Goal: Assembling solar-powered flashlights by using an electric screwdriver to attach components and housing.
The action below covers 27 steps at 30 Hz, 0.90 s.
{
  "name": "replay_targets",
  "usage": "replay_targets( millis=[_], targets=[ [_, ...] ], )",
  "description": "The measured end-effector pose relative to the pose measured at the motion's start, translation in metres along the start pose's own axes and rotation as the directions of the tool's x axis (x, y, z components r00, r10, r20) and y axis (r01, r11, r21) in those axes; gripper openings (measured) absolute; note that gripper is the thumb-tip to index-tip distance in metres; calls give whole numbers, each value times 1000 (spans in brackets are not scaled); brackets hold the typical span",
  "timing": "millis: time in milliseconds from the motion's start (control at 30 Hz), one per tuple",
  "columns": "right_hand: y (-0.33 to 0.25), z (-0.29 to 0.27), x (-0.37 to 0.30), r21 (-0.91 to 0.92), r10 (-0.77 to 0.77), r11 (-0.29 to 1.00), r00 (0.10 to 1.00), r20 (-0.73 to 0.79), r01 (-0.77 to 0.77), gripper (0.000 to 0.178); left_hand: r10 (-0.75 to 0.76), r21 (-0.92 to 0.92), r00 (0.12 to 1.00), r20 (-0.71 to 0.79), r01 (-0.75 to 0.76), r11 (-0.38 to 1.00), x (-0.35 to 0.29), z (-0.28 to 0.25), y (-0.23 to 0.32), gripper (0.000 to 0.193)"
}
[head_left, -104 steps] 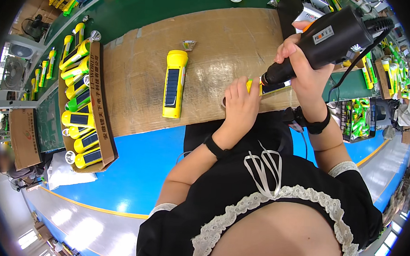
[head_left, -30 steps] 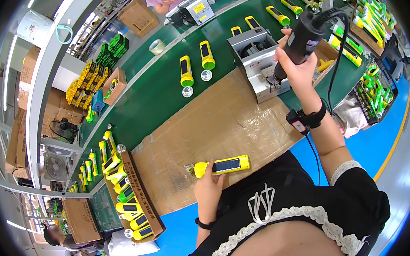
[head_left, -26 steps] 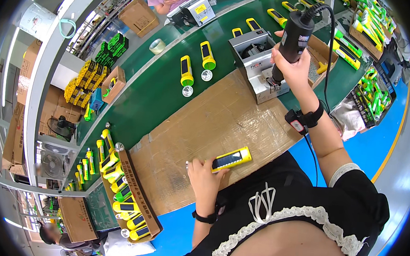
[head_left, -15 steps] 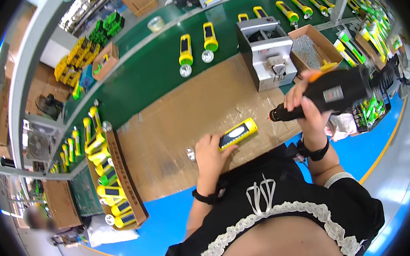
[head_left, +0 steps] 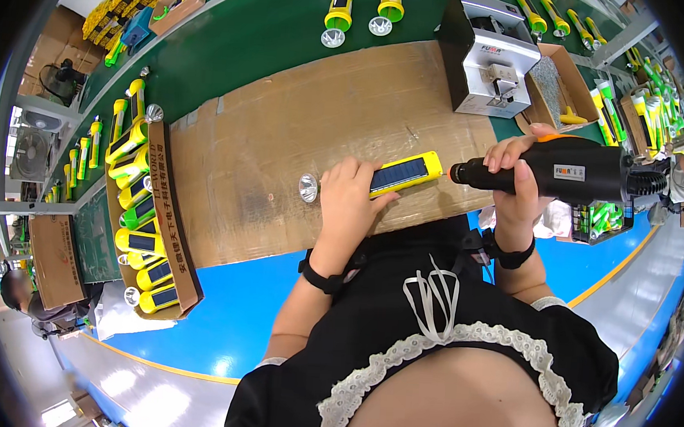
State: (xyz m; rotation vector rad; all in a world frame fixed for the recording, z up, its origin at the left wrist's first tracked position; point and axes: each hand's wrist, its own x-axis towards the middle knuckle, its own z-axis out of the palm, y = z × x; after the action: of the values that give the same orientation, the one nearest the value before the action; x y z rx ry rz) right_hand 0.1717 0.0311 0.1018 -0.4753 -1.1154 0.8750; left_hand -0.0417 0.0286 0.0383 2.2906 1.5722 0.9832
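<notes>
My left hand point(head_left: 350, 202) is wrapped round a yellow flashlight point(head_left: 401, 176) that lies on the cardboard sheet, its dark solar panel facing up. A round silver reflector point(head_left: 308, 188) shows just left of that hand; how it joins the body is hidden under my fingers. In my right hand point(head_left: 520, 177) is a black electric screwdriver point(head_left: 583, 169), held nearly level. Its tip points left at the flashlight's yellow end, very close to it; whether they touch I cannot tell.
A carton point(head_left: 175, 227) of yellow and green flashlights stands at the left. A silver-and-black machine point(head_left: 488, 58) sits at the far right of the cardboard point(head_left: 285, 124), beside a box point(head_left: 580, 95) of small metal parts. More flashlights line the green bench point(head_left: 266, 40).
The flashlight has been turned so its solar panel faces up. The screwdriver has levelled out and its tip has come up to the flashlight's end. The whole view has shifted.
</notes>
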Motion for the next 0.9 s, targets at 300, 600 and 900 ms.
replay_targets(
  millis=[300, 600, 900],
  targets=[
    [27, -4, -9, -157, 51, 987, 991, 127, -31, 39, -15, 19, 999, 51, 14, 1000, -4, -1, 1, 48],
    [27, 0, 1, -176, 122, 979, 987, 107, -102, 35, 11, 11, 1000, 6, -11, 1000, 1, -1, 2, 47],
    [-45, -26, 63, -34, -324, 946, 946, -2, 324, 49, -91, 217, 985, 147, 58, 974, 4, -1, 24, 43]
  ],
)
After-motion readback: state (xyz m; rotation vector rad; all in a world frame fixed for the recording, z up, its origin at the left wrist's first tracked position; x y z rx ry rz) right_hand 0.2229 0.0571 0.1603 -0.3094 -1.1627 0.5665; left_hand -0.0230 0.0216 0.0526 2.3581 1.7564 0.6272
